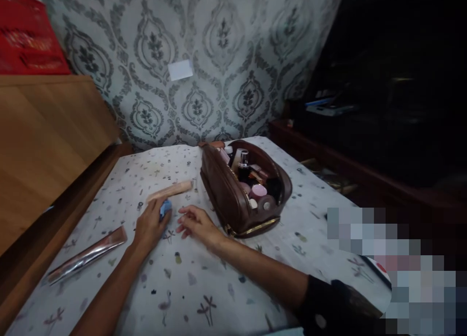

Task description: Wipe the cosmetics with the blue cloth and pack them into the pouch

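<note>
My left hand (pixel 149 225) rests on the patterned tablecloth (pixel 189 282) with its fingers curled round a small blue object (pixel 165 209). A peach-coloured tube (pixel 170 190) lies just beyond that hand. My right hand (pixel 197 223) lies beside it, fingers stretched out and apart, holding nothing. To the right of that hand stands an open brown cosmetic bag (pixel 233 195) filled with several bottles, jars and tubes, among them a dark bottle with a silver cap (pixel 243 166).
A shiny rose-metallic tube (pixel 87 256) lies at the table's left edge. A wooden cabinet (pixel 44 146) stands on the left with a red box (pixel 25 34) on top. Patterned wallpaper is behind, a dark shelf (pixel 350 166) at the right.
</note>
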The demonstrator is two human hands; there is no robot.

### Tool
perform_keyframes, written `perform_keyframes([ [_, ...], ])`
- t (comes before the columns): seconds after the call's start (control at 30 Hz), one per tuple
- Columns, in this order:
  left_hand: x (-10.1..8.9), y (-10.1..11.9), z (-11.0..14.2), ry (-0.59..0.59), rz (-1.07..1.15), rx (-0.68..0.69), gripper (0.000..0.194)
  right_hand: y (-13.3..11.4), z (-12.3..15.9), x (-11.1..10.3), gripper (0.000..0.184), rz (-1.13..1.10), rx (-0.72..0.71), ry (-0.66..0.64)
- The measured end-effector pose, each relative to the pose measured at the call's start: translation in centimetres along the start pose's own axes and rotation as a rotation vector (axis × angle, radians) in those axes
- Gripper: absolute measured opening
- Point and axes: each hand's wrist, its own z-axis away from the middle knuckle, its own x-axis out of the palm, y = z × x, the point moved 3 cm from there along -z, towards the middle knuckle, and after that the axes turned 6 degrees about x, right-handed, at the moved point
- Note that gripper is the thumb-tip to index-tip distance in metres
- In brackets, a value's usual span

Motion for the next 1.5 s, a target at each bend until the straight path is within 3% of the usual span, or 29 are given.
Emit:
perform_keyframes([
  [0.23, -1.2, 2.6, 0.6, 0.131, 0.218, 0.119, 0.038, 0.9, -0.6, -0.4, 0.057, -0.251, 0.089, -0.050],
  [0.3, -0.8, 3.2, 0.9, 0.108, 0.243, 0.186, 0.034, 1.4, -1.1, -0.5, 0.056, -0.302, 0.126, -0.210],
  [0.33, -0.5, 3.4, 1.0, 0.092, 0.251, 0.220, 0.033, 1.7, -1.5, -0.7, 0.055, -0.322, 0.133, -0.227],
  [0.43, 0.2, 3.7, 1.4, 0.084, 0.302, 0.248, 0.032, 2.6, -2.8, -1.3, 0.057, -0.367, 0.147, -0.233],
  [0.67, 0.3, 3.8, 1.7, 0.060, 0.398, 0.130, 0.043, 2.9, -3.0, -1.5, 0.069, -0.389, 0.113, -0.244],
  [0.83, 0.2, 3.7, 1.3, 0.073, 0.325, 0.219, 0.031, 1.6, -1.8, -1.5, 0.075, -0.405, 0.078, -0.195],
  [1.07, -0.6, 4.5, 0.5, 0.078, 0.470, 0.112, 0.028, -0.2, -0.1, -1.5, 0.062, -0.288, -0.021, -0.064],
  [1.5, -1.0, 4.6, 0.8, -0.087, 0.685, 0.051, 0.029, -0.7, 0.4, -1.7, 0.049, 0.085, -0.209, -0.020],
])
